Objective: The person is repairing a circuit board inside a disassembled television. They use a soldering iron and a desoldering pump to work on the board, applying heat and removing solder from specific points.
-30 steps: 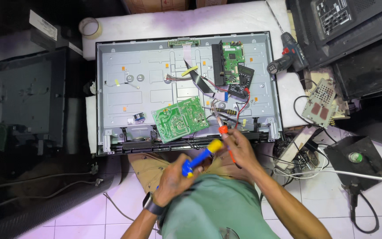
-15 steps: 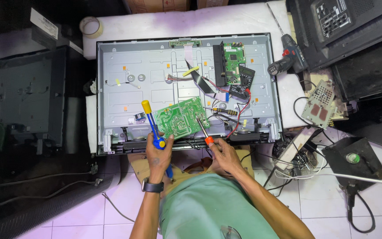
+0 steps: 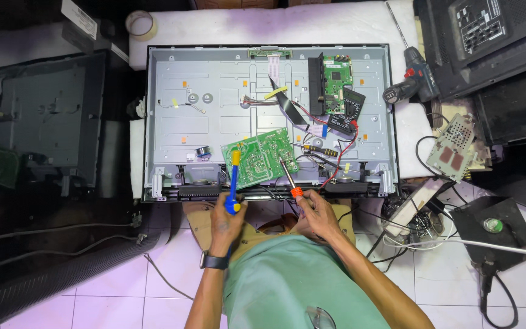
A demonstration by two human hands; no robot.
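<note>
My left hand [image 3: 226,220] grips a blue tool with a yellow tip [image 3: 234,183], its tip resting on the left edge of a loose green circuit board [image 3: 260,157]. My right hand [image 3: 316,210] holds a soldering iron with an orange collar [image 3: 291,180], its metal tip touching the board's right side. The board lies tilted on the grey metal back panel of an opened flat television [image 3: 202,103]. A second green board [image 3: 338,76] sits mounted at the panel's upper right, with red and black wires [image 3: 336,161] trailing from it.
A cordless drill [image 3: 410,82] lies right of the panel. A roll of tape [image 3: 140,24] is at the upper left. Another dismantled screen [image 3: 38,116] lies at left. At right, a perforated metal shield [image 3: 455,146], cables and a black stand [image 3: 491,228] sit on white floor tiles.
My left hand has brought the blue tool up from my lap to the green board's left edge. My right hand has shifted left, setting the soldering iron's tip on the board.
</note>
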